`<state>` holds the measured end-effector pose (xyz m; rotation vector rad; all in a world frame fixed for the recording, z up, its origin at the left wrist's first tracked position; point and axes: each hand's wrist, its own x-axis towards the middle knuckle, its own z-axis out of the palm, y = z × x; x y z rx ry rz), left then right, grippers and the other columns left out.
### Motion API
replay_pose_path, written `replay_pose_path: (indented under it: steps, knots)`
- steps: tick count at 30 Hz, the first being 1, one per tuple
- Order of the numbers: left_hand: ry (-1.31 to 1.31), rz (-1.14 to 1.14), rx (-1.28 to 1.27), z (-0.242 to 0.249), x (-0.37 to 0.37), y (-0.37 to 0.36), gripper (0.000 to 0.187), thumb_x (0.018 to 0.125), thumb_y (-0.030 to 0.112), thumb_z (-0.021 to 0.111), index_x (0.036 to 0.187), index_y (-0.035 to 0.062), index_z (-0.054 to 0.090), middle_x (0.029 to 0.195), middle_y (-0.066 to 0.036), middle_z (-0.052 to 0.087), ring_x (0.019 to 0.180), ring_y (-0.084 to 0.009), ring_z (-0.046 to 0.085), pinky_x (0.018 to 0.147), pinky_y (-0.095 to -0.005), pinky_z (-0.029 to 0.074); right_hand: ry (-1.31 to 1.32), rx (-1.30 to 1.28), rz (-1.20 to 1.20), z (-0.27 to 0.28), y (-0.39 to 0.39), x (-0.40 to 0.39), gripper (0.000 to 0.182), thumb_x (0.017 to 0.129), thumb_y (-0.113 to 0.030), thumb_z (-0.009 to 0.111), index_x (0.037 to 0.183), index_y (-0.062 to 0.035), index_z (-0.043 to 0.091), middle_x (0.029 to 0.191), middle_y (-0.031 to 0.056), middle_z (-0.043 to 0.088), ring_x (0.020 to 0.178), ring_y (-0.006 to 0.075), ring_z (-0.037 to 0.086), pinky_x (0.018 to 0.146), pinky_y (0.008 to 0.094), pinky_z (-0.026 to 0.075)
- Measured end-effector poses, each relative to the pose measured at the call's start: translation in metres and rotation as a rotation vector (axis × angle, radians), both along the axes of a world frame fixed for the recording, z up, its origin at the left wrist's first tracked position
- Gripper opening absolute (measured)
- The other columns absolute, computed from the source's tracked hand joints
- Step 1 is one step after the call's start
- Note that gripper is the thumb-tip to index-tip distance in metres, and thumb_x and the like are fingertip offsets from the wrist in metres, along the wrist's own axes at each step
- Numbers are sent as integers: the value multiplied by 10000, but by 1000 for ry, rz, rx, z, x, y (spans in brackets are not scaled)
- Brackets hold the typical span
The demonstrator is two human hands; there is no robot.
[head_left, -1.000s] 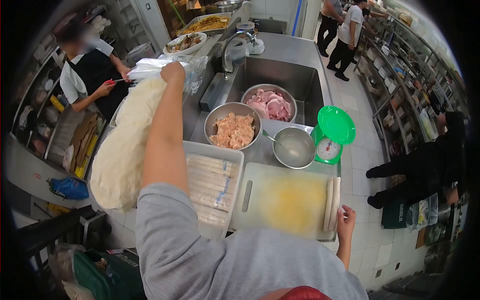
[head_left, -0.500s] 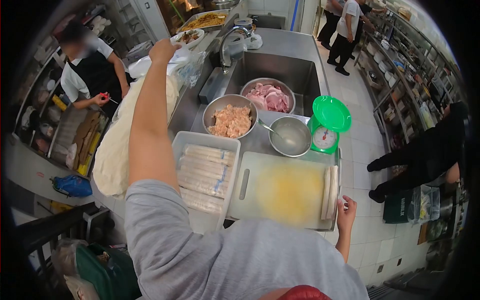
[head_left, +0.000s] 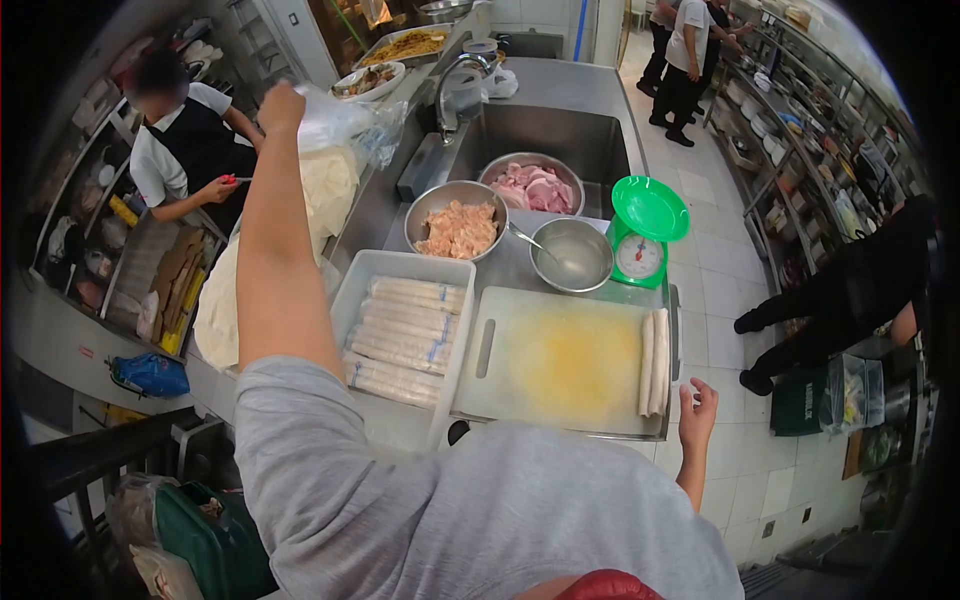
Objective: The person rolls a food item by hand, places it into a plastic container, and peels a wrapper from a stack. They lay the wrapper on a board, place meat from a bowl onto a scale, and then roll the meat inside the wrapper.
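Bright overhead light, fisheye warping, dark vignetted corners

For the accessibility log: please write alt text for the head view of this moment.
The person's left hand lifts a large pale thin sheet beside a steel counter, while the right hand hovers open off the corner of a white cutting board bearing two rolled wraps. A tub of rolls, bowls and a green scale sit behind.
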<state>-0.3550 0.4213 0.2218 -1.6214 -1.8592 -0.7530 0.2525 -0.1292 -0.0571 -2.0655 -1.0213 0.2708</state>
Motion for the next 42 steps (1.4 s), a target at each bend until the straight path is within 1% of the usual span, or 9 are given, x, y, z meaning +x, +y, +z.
replay_pose_path:
  steps: [5,6,15,22,28,33,36,39,42]
  knots:
    - [-62,-126,472,39,31,-31,226,838,248,523,881,38,593,920,-178,643,878,-362,636,742,-474,514,12,33,17,-7,4,-5,339,831,-229,654,1108,-43,591,1028,124,513,857,238,499,767,339,436]
    - [3,-49,266,42,31,-31,211,826,246,531,871,50,597,918,-159,642,870,-352,635,724,-467,516,14,27,23,-8,5,-7,344,831,-229,654,1114,-44,589,1030,124,513,861,238,498,767,339,436]
    - [154,-321,453,91,169,-165,205,797,254,538,780,53,580,742,-174,629,704,-364,627,616,-470,487,6,124,24,-19,6,-12,390,833,-230,649,1149,-18,566,1080,157,524,962,289,512,827,369,432]
    - [26,-785,-78,-51,316,-283,227,806,257,544,819,35,593,847,-178,620,759,-370,616,659,-479,491,-456,12,171,-25,47,-47,561,737,-310,727,1161,-2,527,1019,209,524,963,369,503,815,451,420]
    - [30,-953,-535,-160,391,-376,239,779,219,568,862,-2,605,871,-201,613,766,-362,630,657,-464,511,-422,-214,6,-31,61,-40,499,700,-286,744,1066,-3,559,974,192,519,947,373,513,775,465,440]
    - [-49,-1082,-810,-231,407,-425,427,795,400,623,907,-11,595,929,-213,618,836,-360,623,685,-464,508,-240,-220,32,-30,67,-25,412,715,-201,707,1049,-2,569,1007,207,551,903,369,569,766,450,470]
    - [-154,-1217,-666,-253,400,-452,517,768,506,630,860,-2,596,987,-215,612,898,-362,612,728,-438,501,63,-178,103,-37,74,0,397,726,-167,692,1062,3,569,971,189,602,840,324,611,749,415,491]
    - [-345,-1405,-365,-254,382,-464,467,777,447,661,884,-2,586,1077,-201,585,944,-359,578,802,-431,467,526,-35,177,-51,75,35,369,753,-151,685,1063,12,570,913,138,636,776,249,620,717,364,505]
    - [-537,-1158,-318,-264,347,-470,357,806,339,663,970,28,602,1158,-173,546,1006,-348,538,873,-412,437,863,88,191,-32,71,40,307,797,-131,660,1048,19,569,888,86,630,743,179,604,673,315,511]
